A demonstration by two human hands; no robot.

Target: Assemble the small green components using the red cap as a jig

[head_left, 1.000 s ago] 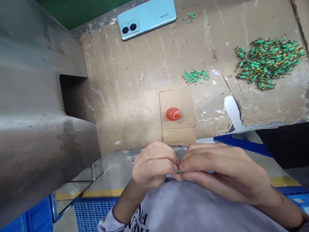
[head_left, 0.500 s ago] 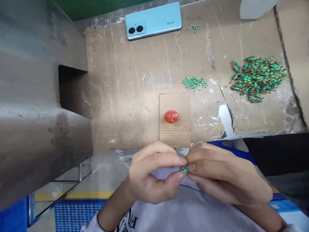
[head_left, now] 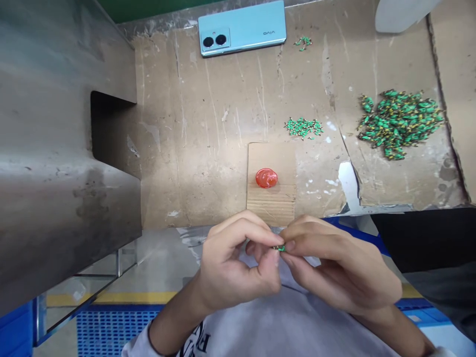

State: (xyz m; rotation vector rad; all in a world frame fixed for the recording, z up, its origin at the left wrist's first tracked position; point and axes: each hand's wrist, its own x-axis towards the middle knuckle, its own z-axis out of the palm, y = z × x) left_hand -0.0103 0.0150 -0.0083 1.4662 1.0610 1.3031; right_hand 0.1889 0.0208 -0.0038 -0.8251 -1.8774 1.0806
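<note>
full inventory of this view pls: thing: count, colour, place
vivo smartphone: 1, light blue, top centre
Cardboard worktop cover: count unclear, brown, centre
Cardboard pad: 1, brown, worktop's near edge
Dish or cap: 1, red, on pad
Large pile: uncountable parts, green/yellow/dark, right
Middle cluster: many parts, green/dark, beyond pad
Small cluster: several parts, green/dark, right of phone
Metal housing: 1, grey, left
Pale object: 1, whitish, top right, cut off
Perforated crate: 1, blue, bottom left
Floor stripe: yellow, lower left
Held part: 1, green, between hands
Shirt: 1, lavender-grey, bottom centre
Left hand: 1, bare, lower centre
Right hand: 1, bare, right of left hand
</note>
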